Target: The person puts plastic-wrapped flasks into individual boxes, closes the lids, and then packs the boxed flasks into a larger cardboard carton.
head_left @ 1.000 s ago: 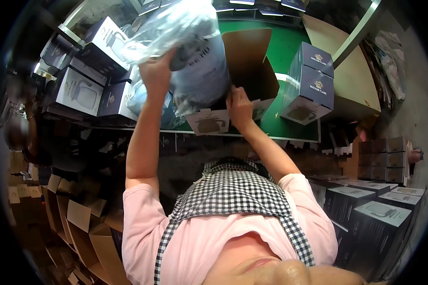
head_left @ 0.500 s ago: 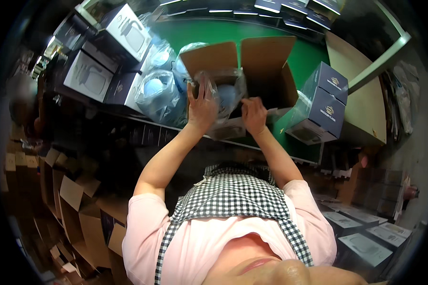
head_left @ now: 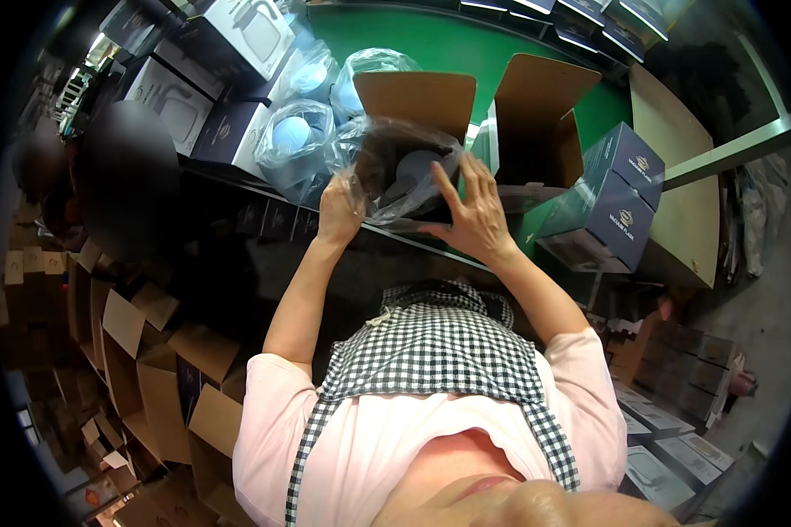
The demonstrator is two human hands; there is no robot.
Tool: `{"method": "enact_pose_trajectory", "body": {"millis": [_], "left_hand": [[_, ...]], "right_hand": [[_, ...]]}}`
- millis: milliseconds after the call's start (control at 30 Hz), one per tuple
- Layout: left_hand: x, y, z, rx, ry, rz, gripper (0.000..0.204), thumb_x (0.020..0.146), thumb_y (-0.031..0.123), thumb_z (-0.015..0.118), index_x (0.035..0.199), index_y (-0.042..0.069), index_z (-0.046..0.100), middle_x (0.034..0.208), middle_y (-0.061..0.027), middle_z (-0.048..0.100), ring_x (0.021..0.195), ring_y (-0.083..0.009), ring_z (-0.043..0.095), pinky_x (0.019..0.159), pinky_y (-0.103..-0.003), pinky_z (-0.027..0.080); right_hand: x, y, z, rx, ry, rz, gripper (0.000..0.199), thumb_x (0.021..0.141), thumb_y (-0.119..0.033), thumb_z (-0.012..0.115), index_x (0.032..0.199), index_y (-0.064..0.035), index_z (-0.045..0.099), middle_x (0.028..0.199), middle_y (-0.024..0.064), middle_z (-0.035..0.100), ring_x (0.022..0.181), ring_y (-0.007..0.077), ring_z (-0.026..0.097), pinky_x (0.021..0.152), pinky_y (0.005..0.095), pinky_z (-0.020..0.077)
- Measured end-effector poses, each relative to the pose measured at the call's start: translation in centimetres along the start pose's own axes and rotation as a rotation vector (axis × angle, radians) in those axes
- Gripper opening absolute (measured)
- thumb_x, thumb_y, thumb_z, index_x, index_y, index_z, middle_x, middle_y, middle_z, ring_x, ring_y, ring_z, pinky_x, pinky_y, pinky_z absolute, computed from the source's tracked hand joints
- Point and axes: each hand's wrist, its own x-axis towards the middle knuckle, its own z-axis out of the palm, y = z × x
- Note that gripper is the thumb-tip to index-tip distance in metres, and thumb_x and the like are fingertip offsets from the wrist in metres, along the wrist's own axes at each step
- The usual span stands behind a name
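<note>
Both hands have shifted over the last half second: the left hand slid off the middle of the clear plastic bag to its left edge, and the right hand came across to the bag's right side, off the near edge of the second open box. Gap between that one and the first open box looks wider now too.

So, grip-wise: left has its fingers curled in and looks to be pinching a bit of the plastic. Right is spread wide, thumb well away from the fingers, index finger up against the film, not closed around anything.

What's in the bag is a pale rounded item, sitting in the mouth of the first box, roughly midway between the two hands. Plastic lies between it and the fingers, and I can't tell how deep it goes.

Just left of the box are more bagged blue items on the green tabletop. Over on the right, past the second box, two dark blue cartons stand together.
</note>
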Motion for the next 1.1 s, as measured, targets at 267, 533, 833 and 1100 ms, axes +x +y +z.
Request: {"method": "enact_pose_trajectory", "body": {"millis": [267, 533, 833, 1100], "left_hand": [[0.2, 4.4, 1.9, -0.181, -0.015, 0.005, 0.040, 0.087, 0.027, 0.064, 0.118, 0.002, 0.059, 0.111, -0.0218, 0.054, 0.093, -0.0417, 0.058, 0.078, -0.045, 0.050], [0.9, 6.0, 3.8, 0.316, -0.238, 0.122, 0.064, 0.082, 0.054, 0.064, 0.113, -0.002, 0.063, 0.128, -0.0260, 0.053, 0.105, -0.0379, 0.061, 0.082, -0.044, 0.054], [-1.6, 3.0, -1.9, -1.652, -0.405, -0.491, 0.078, 0.084, 0.039, 0.075, 0.139, -0.004, 0.040, 0.123, -0.0177, 0.057, 0.116, -0.0237, 0.058, 0.091, -0.038, 0.052], [-1.9, 2.4, -0.9, -1.014, -0.341, -0.231, 0.052, 0.081, 0.003, 0.077, 0.128, -0.006, 0.057, 0.109, -0.0059, 0.063, 0.099, -0.0120, 0.061, 0.088, -0.025, 0.052]], "right_hand": [[4.6, 1.3, 6.5, 0.435, -0.136, 0.307, 0.060, 0.063, -0.016, 0.080, 0.115, -0.0029, 0.054, 0.107, 0.0232, 0.059, 0.094, 0.0392, 0.058, 0.080, 0.0475, 0.0473], [8.9, 1.3, -0.2, 0.295, 0.622, 0.190, 0.045, 0.081, -0.018, 0.075, 0.114, 0.0015, 0.051, 0.099, 0.0141, 0.060, 0.084, 0.0193, 0.057, 0.071, 0.0352, 0.0474], [-0.3, 1.4, -1.5, 0.445, -0.184, 0.155, 0.044, 0.090, -0.039, 0.064, 0.128, -0.0168, 0.059, 0.146, 0.0273, 0.036, 0.140, 0.0426, 0.031, 0.111, 0.0460, 0.0324], [-1.5, 1.1, -0.7, 0.020, -0.273, -0.040, 0.067, 0.084, -0.051, 0.064, 0.139, -0.0164, 0.050, 0.141, 0.0303, 0.039, 0.136, 0.0450, 0.034, 0.111, 0.0487, 0.0349]]}}
